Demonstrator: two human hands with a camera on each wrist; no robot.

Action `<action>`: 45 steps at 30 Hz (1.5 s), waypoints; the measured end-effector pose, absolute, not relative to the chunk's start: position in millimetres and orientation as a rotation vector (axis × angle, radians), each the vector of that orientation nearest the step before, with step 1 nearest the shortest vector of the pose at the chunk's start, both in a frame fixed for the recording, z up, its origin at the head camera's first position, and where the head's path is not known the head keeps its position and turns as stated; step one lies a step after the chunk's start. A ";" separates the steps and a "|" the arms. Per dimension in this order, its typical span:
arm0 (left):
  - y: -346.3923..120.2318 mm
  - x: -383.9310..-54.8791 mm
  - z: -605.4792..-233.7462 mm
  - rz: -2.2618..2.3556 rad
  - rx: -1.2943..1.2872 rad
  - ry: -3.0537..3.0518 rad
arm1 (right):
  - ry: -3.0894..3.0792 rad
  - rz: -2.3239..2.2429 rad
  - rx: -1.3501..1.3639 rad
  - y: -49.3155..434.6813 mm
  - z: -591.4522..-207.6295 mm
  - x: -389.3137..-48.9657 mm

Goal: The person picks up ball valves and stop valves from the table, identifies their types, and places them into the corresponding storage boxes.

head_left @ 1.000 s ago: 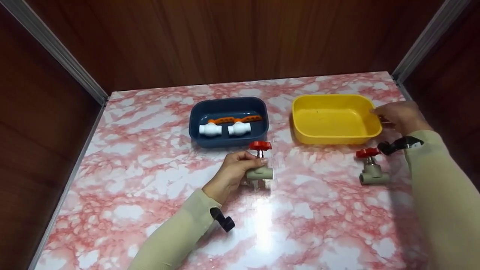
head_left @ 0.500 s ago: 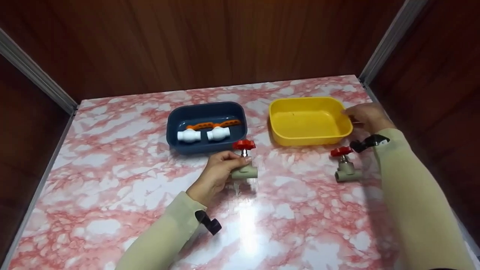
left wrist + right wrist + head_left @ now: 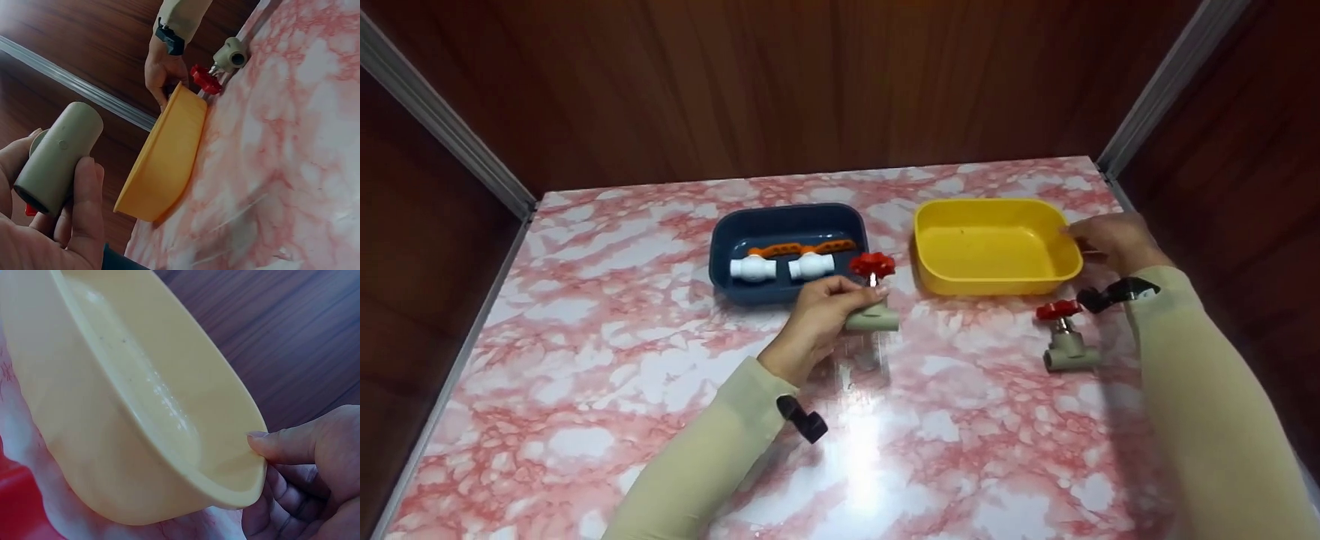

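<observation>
In the head view my left hand (image 3: 829, 319) grips a grey-green pipe valve (image 3: 873, 321) with a red handwheel on top, in front of the blue bin's right corner. The left wrist view shows the valve's pipe body (image 3: 61, 154) between thumb and fingers, its handwheel mostly hidden. At the right, my right hand (image 3: 1117, 240) pinches the rim of a yellow bin (image 3: 997, 286), thumb inside and fingers outside, as the right wrist view shows. A second red-wheeled valve (image 3: 1069, 351) stands upright on the table, in front of that bin's right end.
A dark blue bin (image 3: 720, 281) left of the yellow one holds two white ball valves (image 3: 753, 268) with orange lever handles. Brown wood-look panels (image 3: 810, 90) with metal corner strips rise behind and beside the pink marbled table (image 3: 945, 450).
My left hand has raised the valve and brought it slightly towards the bins. The right hand keeps its pinch on the yellow bin's rim. The head view has shifted.
</observation>
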State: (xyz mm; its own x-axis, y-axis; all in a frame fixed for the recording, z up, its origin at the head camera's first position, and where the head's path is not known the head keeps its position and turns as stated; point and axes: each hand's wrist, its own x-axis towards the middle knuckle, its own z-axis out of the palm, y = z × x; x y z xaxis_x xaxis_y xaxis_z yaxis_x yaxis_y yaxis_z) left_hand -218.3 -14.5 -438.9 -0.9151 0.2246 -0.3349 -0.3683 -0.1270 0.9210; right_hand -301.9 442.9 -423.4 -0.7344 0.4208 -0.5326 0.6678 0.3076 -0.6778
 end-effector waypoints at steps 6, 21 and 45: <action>-5.6 -222.6 -432.4 2.091 -0.155 1.802 | 2.335 -1.379 0.991 442.1 -424.4 -301.6; 11.4 -231.8 -430.0 2.101 -0.109 1.823 | 2.347 -1.371 0.978 440.0 -420.2 -296.0; 35.5 -250.4 -426.8 2.072 -0.090 1.950 | 2.363 -1.338 0.975 445.4 -421.6 -301.0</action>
State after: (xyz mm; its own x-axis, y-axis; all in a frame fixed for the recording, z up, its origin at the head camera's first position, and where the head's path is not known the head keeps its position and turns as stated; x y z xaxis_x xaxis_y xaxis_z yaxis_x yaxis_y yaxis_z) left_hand -250.4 35.5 -426.8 -0.9549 0.1692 -0.2439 -0.2537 -0.0387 0.9665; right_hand -301.0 445.4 -421.6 -0.7425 0.4270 -0.5161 0.6623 0.3523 -0.6613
